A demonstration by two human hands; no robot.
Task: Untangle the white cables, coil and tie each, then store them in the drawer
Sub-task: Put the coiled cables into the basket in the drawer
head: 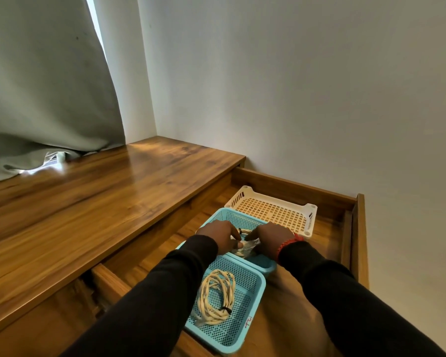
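Observation:
The wooden drawer [359,228] stands pulled out. In it, the near blue basket [252,305] holds a coiled white cable [216,295] bound with a black tie. Over the middle blue basket [224,215], both my hands hold a second coiled white cable [245,245] with a black tie. My left hand [219,235] grips its left side, thumb on top. My right hand [271,239] grips its right side, fingers curled down over it. Most of this coil is hidden under my hands.
A white perforated basket [273,210] sits at the drawer's far end with nothing in it. The wooden desktop [88,202] runs to the left, with a grey curtain [44,86] draped onto its far end. A white wall stands behind the drawer.

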